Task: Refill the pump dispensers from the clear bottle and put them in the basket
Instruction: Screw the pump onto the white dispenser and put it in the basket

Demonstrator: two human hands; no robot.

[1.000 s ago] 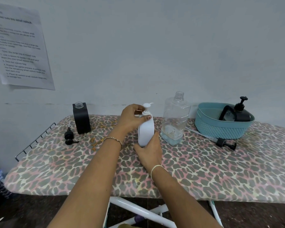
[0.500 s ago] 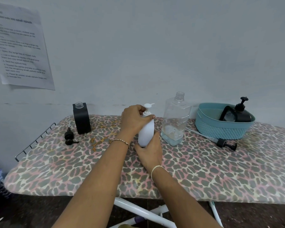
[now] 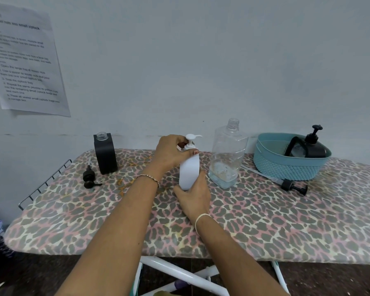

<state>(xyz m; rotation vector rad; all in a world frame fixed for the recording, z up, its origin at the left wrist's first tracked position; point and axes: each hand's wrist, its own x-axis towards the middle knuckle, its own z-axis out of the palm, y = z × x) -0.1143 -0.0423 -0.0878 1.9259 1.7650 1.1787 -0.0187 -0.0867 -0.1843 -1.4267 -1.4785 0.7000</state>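
I see a white pump bottle (image 3: 189, 171) standing up on the board with the spotty cover (image 3: 265, 221), about in the middle. The left hand (image 3: 171, 153) is curled around the neck of it, just under the white pump top (image 3: 190, 138), with the thumb lying across the front. The right hand (image 3: 193, 194) is wrapped around the bottom of the same bottle and holds it down on the board. Just to the right of it stands the clear bottle (image 3: 228, 154). It has no cap on, and I can see a little pale blue liquid at the bottom. Further right is the blue basket (image 3: 286, 165), near the wall. A black pump bottle (image 3: 312, 146) lies tipped inside it with its pump sticking up over the rim. On the board in front of the basket lies a loose black pump with a long tube (image 3: 293, 185). Over on the left side stands a black square bottle (image 3: 105, 153) with its top open. Another loose black pump (image 3: 89, 178) lies just beside it, a bit nearer to me. A sheet of paper with writing (image 3: 24, 60) hangs on the wall at the top left, and I cannot read the small words
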